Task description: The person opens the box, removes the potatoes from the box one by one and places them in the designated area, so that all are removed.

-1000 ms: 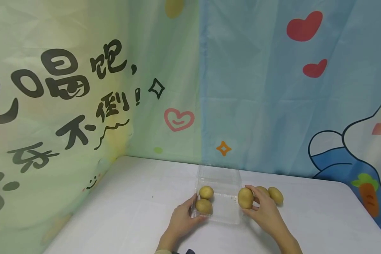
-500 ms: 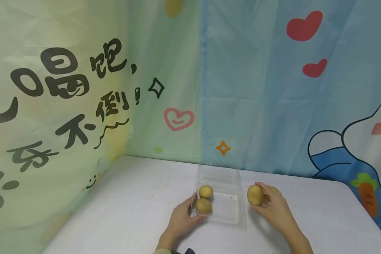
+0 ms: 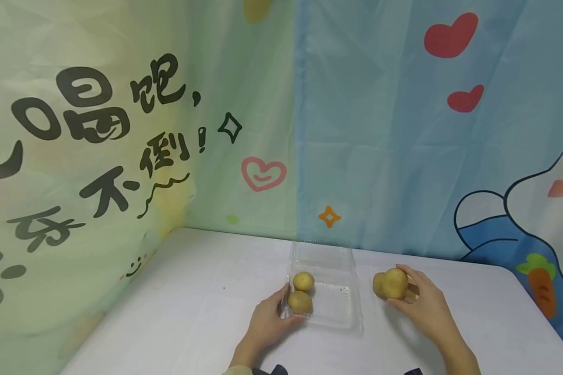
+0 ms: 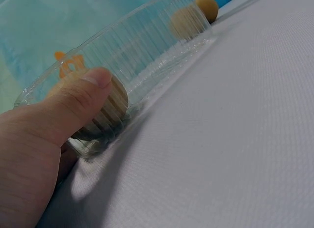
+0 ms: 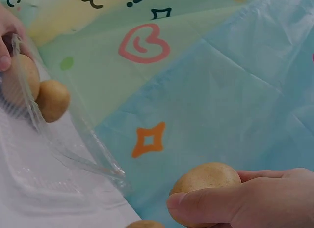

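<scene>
Currently, I have both hands occupied. My left hand (image 3: 269, 323) grips the left end of the clear container (image 3: 330, 307), thumb against the near wall and fingers along the outer side. My right hand (image 3: 427, 307) pinches the held potato (image 3: 396, 283) between thumb and fingers, to the right of the container and well apart from it. I cannot tell from these views whether it is clear of the white counter (image 3: 192, 302).

Inside the container, the rear potato (image 3: 304, 282) and the near potato (image 3: 300, 302) lie one behind the other against the left end; the right part of the floor is bare. The lid (image 3: 323, 256) stands open at the back. The neighbouring potato (image 3: 378, 285) sits just left of the held one, partly hidden by it. A brownish patch behind my right fingers is too shaded to identify.

Caution: I judge the following faults possible.
- Slip: the pinch bears on a smooth, rounded surface; uneven pressure could let the held potato drop or roll.
- Disturbance: a low sideways move could knock the neighbouring potato away.
- Deformation: excess squeeze from my left hand could buckle the thin wall.
- Shift: if that grip slackens, a bump could slide the container.
</scene>
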{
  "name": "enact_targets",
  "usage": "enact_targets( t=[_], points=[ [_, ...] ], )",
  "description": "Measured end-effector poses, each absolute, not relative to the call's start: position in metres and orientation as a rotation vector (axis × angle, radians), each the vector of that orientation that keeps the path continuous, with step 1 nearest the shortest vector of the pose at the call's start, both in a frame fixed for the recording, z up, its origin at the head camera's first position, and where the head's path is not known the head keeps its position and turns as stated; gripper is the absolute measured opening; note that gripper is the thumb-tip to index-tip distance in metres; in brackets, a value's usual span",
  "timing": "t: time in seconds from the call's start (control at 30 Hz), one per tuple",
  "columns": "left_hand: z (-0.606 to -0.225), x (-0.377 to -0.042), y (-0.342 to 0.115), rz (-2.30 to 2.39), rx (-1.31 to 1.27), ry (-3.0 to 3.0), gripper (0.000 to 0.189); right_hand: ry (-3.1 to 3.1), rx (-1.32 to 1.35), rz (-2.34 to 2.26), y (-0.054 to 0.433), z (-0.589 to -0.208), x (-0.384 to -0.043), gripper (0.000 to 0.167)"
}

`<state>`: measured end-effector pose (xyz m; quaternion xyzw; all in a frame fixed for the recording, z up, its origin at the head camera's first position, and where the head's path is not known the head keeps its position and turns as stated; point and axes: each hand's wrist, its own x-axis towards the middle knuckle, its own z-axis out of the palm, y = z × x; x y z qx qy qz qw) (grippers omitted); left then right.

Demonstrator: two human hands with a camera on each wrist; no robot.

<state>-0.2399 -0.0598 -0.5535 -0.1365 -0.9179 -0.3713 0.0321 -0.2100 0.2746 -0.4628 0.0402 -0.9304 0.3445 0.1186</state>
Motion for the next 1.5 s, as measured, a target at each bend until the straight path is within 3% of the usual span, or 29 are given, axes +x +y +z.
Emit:
enact_targets(
  t=[0.9, 1.5],
  points=[
    [-0.55, -0.238, -0.061, -1.164, -0.417, -2.826, 0.092, -2.784, -0.135, 1.081, 0.304, -0.459, -0.209, 0.087],
    [-0.551, -0.238, -0.06, -1.156, -0.426, -2.809, 0.092, -2.683, -0.171, 1.053, 0.313, -0.466, -0.206, 0.085]
  ],
)
